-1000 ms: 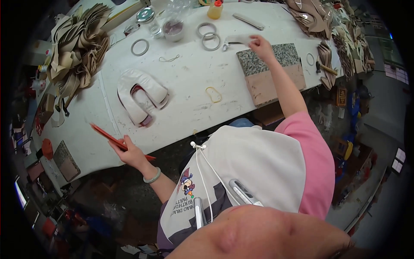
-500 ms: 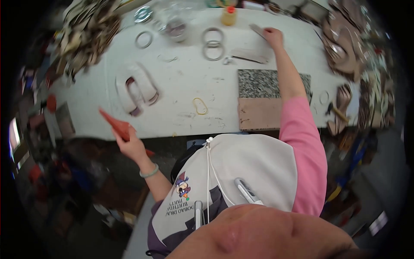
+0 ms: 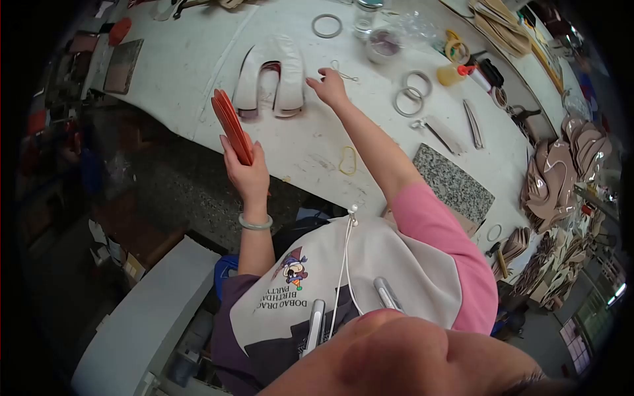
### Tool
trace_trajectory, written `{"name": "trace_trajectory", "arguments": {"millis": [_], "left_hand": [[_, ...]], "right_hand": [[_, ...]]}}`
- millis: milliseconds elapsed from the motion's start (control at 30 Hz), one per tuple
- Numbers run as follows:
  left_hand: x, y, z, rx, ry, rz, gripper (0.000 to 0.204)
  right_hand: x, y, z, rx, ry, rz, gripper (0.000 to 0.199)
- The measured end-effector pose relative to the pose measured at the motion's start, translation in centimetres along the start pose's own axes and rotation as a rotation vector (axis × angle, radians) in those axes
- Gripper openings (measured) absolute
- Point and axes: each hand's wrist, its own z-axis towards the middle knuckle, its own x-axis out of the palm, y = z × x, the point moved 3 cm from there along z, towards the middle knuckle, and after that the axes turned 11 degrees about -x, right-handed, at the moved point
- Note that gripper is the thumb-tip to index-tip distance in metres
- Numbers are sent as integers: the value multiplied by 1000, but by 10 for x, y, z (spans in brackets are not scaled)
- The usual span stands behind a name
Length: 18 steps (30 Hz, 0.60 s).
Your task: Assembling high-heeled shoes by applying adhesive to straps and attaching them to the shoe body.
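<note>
The top point(image 3: 403, 264) is pale grey in front, with a pink right sleeve point(image 3: 456, 247), purple left sleeve point(image 3: 231, 307), cartoon print point(image 3: 294, 270), black lettering point(image 3: 288, 297), dark patch point(image 3: 281, 348) and white drawcord point(image 3: 343, 261), plus a smooth, pale bangle point(image 3: 255, 226).

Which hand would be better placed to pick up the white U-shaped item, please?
Probably the right hand: it appears empty and open, just beside the white U-shaped item. The left hand is gripping the flat red pieces, so it seems less free.
</note>
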Motion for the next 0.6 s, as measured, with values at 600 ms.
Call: {"name": "trace_trajectory", "arguments": {"millis": [600], "left_hand": [[-144,182,3,-378,-210,-7,68]], "right_hand": [[150,59,43,532,-77,-68,46]]}}
